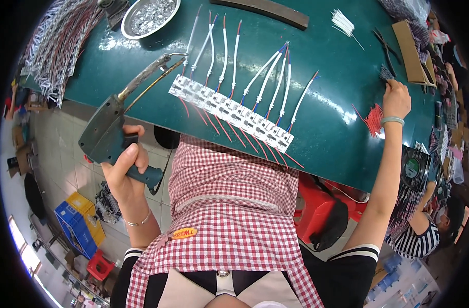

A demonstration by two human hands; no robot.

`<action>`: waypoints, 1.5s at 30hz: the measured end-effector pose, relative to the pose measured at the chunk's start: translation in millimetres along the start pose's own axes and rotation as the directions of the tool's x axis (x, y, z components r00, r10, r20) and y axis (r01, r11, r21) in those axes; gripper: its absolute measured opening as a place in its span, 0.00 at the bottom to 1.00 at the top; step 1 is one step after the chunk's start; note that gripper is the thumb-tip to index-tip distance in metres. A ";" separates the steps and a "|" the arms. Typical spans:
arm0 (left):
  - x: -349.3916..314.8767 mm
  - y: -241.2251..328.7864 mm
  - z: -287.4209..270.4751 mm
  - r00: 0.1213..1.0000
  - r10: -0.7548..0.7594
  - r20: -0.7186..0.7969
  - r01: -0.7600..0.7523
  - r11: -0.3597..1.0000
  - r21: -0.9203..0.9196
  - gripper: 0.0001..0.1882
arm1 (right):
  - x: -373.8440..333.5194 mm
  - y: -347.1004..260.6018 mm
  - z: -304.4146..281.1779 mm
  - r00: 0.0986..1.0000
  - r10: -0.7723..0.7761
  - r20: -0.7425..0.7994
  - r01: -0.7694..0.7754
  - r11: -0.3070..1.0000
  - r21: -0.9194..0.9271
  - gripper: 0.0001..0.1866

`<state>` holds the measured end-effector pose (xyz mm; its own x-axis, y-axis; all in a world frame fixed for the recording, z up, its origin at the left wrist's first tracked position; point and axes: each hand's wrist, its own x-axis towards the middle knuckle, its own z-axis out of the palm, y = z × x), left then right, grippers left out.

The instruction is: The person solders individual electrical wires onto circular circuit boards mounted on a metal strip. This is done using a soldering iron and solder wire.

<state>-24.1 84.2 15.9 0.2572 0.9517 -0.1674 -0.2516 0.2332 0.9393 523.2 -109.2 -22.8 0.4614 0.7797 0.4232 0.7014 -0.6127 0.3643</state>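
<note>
A dark green soldering gun [102, 131] is gripped in my left hand [127, 167], its metal tip angled up over the table's near edge. Beside that tip lies a slanting row of white connector blocks [232, 113]. White-sleeved wires [224, 49] run from its far side, and thin red wires [229, 134] stick out toward me. At the far right, my right hand [397, 100] pinches at a small bundle of dark wires [385, 73]; how many it grips is hidden. A pile of short red wires [374, 121] lies just left of that wrist.
The green table [327, 61] also bears a metal bowl of silvery bits [151, 19], a dark bar [265, 11], white wires [342, 21], pliers [387, 46] and a cardboard box [412, 54]. Many wires [60, 46] heap at the left. A co-worker [419, 238] is at right.
</note>
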 end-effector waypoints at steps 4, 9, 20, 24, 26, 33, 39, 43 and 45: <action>-5.8 -2.2 -1.8 1.000 -0.014 -0.002 0.014 1.000 -0.015 0.25 | -0.3 -3.6 -8.8 0.998 0.052 0.022 -0.053 0.997 0.052 0.05; -11.7 -2.3 -0.2 0.999 -0.032 0.008 0.032 0.999 -0.030 0.25 | -1.9 -5.9 -11.5 0.997 0.063 0.050 -0.068 0.992 0.110 0.05; -22.2 -7.1 7.4 0.999 -0.032 0.028 0.033 0.998 -0.050 0.21 | -2.9 9.9 3.4 1.000 -0.005 0.008 0.002 0.944 0.330 0.05; -23.7 -10.7 6.3 0.996 -0.077 0.034 0.078 0.996 -0.039 0.27 | -3.4 6.8 1.0 1.000 0.021 0.009 -0.023 0.941 0.337 0.05; -24.4 -11.7 5.7 0.996 -0.084 0.044 0.086 0.996 -0.040 0.27 | -2.4 3.2 -5.6 0.999 0.054 0.005 -0.053 0.945 0.321 0.05; -29.5 -11.2 15.2 0.996 -0.080 0.043 0.081 0.996 -0.024 0.24 | -2.9 -41.3 -100.6 0.936 -0.330 -0.118 0.346 0.925 0.158 0.06; -39.2 -17.6 33.1 0.974 -0.146 0.173 0.155 0.987 -0.041 0.23 | -44.6 -120.5 -128.1 0.820 -0.563 0.104 0.564 0.825 0.026 0.01; -51.3 -20.2 39.6 0.958 -0.216 0.188 0.223 0.975 -0.013 0.25 | -59.9 -119.9 -139.4 0.863 -0.487 0.131 0.470 0.871 0.143 0.01; -54.0 -23.9 30.0 0.946 -0.236 0.221 0.250 0.967 -0.039 0.29 | -75.9 -121.3 -153.6 0.911 -0.412 0.011 0.381 0.851 0.361 0.03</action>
<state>-4.0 21.2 11.5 0.5090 0.8016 -0.3138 -0.2152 0.4714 0.8552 319.6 -113.8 28.3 0.1370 0.9644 0.2261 0.9689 -0.1780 0.1719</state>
